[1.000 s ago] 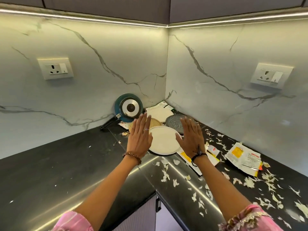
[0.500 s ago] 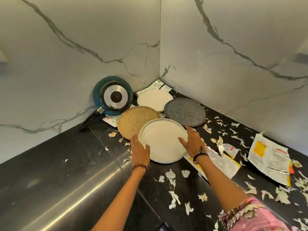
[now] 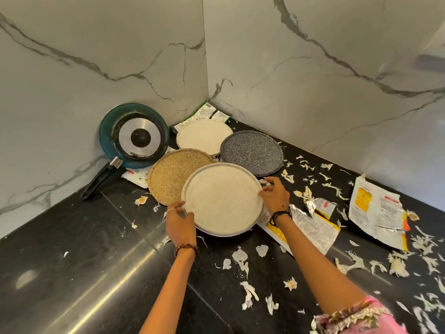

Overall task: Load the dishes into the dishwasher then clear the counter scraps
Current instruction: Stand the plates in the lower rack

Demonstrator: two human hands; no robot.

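A cream speckled plate (image 3: pixel 222 197) is tilted up off the black counter (image 3: pixel 96 249), its near edge raised. My left hand (image 3: pixel 179 221) grips its left rim and my right hand (image 3: pixel 274 196) grips its right rim. Behind it lie a tan speckled plate (image 3: pixel 168 178), a second cream plate (image 3: pixel 202 136) and a grey speckled plate (image 3: pixel 251 153). A teal frying pan (image 3: pixel 133 136) leans bottom-out against the marble wall. White peel scraps (image 3: pixel 243 259) litter the counter to the right.
Torn food wrappers lie on the counter: a silver and yellow one (image 3: pixel 310 225) under my right wrist, a white and yellow one (image 3: pixel 378 213) at the right, more (image 3: pixel 209 112) in the corner. Marble walls close the corner behind.
The view dropped and moved closer to the corner. My hands went from hovering open above the cream plate to gripping its rims, and the plate has lifted and tilted.
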